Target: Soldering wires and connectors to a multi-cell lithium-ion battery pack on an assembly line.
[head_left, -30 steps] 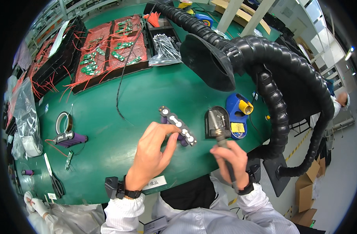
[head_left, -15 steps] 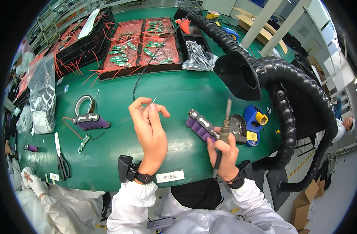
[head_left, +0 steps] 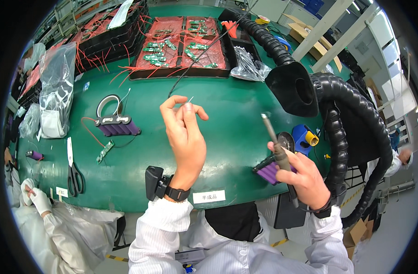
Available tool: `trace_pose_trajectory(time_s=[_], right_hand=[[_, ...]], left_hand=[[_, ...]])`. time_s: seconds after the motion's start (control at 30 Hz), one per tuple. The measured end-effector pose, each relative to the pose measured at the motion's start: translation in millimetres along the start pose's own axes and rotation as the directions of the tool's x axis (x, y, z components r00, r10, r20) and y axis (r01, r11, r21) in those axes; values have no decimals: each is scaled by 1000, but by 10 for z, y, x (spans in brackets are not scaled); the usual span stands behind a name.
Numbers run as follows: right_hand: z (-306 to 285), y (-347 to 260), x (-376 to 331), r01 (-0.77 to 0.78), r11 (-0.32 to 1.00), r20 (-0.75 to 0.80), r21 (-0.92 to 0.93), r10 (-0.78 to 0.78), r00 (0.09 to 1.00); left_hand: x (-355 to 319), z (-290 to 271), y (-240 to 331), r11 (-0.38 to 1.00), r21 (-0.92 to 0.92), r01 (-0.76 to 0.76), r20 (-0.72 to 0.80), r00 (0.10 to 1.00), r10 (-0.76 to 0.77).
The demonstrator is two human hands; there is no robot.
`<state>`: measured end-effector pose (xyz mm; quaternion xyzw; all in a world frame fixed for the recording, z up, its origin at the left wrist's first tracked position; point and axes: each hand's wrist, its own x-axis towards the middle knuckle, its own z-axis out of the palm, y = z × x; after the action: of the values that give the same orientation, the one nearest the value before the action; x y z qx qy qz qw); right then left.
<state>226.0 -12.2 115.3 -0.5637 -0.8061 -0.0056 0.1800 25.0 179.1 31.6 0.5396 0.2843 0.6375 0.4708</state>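
Note:
My left hand (head_left: 185, 132) is raised over the green table, thumb and fingers pinched on a thin piece of solder wire (head_left: 191, 99) whose silvery tip pokes out. In my right hand (head_left: 307, 180) is a soldering iron (head_left: 280, 157), its metal tip pointing up and away from me. Under that hand lies a purple battery pack (head_left: 266, 172), partly hidden; whether fingers touch it I cannot tell. Further left, a second purple battery pack (head_left: 120, 126) stands beside a roll of tape (head_left: 99, 109), wired to a small green circuit board (head_left: 105, 152).
A black fume hose's hood (head_left: 286, 89) hangs at right, above a blue soldering stand (head_left: 302, 137). Trays of circuit boards (head_left: 179, 71) stand at the back. Scissors (head_left: 74, 176) lie left, near a co-worker's gloved hands (head_left: 37, 198). A white label (head_left: 209, 197) marks the front edge.
My right hand has moved right and nearer with the soldering iron, and the battery pack by it has shifted the same way. My left hand keeps its pinch. The whole view has shifted slightly.

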Motion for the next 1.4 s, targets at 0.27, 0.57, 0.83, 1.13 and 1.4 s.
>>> trace_pose_trajectory(time_s=[0.27,0.57,0.83,1.13,1.4], right_hand=[[-44,9,555,2,1000,153,-23,1,988],[370,58,1016,-113,990,54,79,109,993],[595,29,1009,-250,961,-5,118,253,968],[501,-90,609,-361,861,-18,359,394,919],[520,-28,257,-269,868,-154,418,360,920]], left_hand=[[49,-15,0,999,25,-29,-50,998,30],[116,-84,-54,993,-112,31,-144,988,-47],[46,-16,0,990,-6,142,125,982,-141],[-6,52,-37,973,229,-25,260,965,-36],[-48,65,-44,854,330,-402,577,802,155]])
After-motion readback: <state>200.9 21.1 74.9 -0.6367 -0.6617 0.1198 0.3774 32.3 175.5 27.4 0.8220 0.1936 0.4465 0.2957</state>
